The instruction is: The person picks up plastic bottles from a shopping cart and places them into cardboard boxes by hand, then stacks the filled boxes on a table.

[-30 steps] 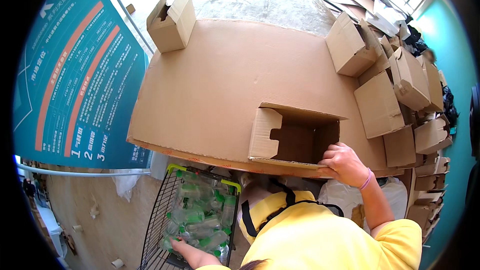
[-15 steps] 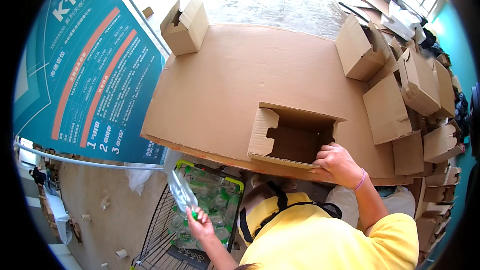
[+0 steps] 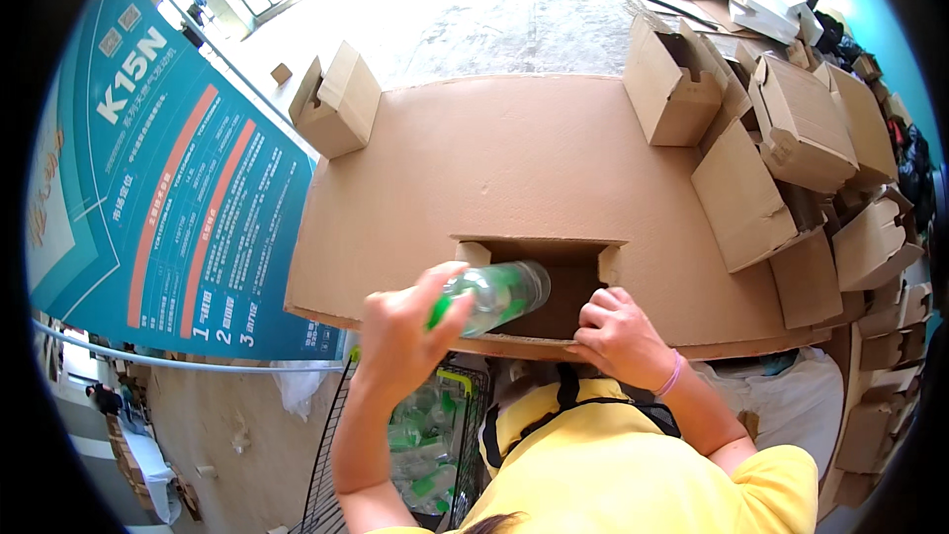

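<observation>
My left hand is closed round the green-capped end of a clear plastic bottle. The bottle lies tilted over the mouth of an open cardboard box, its base pointing right above the opening. At the box's near right edge, my right hand grips the cardboard rim with bent fingers. The box stands on a large cardboard-covered table, close to its front edge. Whether anything lies deeper inside the box is hard to see, as its inside is dark.
Below the table's front left stands a wire cart with several clear bottles. Another open box sits at the far left corner. Several boxes crowd the right side. A teal banner stands at left.
My left hand has brought the bottle up from above the cart, rightward to the box opening. My right hand stays on the box rim. The view has shifted slightly.
</observation>
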Tool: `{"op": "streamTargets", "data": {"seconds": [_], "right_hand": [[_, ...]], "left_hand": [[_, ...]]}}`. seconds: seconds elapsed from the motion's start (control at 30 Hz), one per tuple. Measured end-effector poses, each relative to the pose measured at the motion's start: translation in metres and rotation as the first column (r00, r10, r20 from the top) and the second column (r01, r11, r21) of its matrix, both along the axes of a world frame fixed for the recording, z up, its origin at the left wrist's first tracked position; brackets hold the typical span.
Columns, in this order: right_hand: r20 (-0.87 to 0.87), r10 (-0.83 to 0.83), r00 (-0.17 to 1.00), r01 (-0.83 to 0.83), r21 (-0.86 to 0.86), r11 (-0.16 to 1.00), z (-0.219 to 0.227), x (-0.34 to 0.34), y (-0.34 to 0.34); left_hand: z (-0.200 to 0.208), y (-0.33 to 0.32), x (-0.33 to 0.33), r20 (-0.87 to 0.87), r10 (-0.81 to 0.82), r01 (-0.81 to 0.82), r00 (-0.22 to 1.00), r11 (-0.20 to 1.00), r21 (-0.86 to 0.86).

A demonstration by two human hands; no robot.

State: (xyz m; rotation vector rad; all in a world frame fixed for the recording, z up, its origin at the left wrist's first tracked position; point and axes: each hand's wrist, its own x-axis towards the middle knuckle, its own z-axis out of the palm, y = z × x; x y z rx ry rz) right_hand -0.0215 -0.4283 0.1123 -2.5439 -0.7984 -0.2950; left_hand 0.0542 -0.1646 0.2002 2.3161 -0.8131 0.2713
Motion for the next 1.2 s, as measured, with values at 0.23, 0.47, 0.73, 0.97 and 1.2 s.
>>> {"op": "streamTargets", "data": {"seconds": [0.23,0.47,0.73,0.97,1.2], "right_hand": [[-0.008,0.018,1.000,-0.017,0.075,0.997,-0.012,-0.001,-0.003],[0.011,0.026,1.000,-0.027,0.130,0.991,-0.019,0.003,-0.009],[-0.003,0.070,0.998,-0.068,0.162,0.984,-0.020,0.009,-0.012],[0.014,0.085,0.996,-0.086,0.167,0.982,-0.026,0.009,-0.008],[-0.017,0.089,0.996,-0.085,0.165,0.983,-0.023,0.010,-0.013]], "left_hand": [[-0.059,-0.083,0.048,-0.395,-0.180,0.310,0.901,0.904,0.295],[-0.092,-0.090,0.076,-0.502,-0.287,0.553,0.816,0.643,0.530],[-0.137,-0.128,0.093,-0.375,-0.100,0.377,0.921,0.002,0.926],[-0.246,-0.099,0.110,-0.346,-0.054,0.350,0.937,0.094,0.932],[-0.158,-0.154,0.068,-0.750,-0.067,0.752,0.658,0.091,0.652]]}}
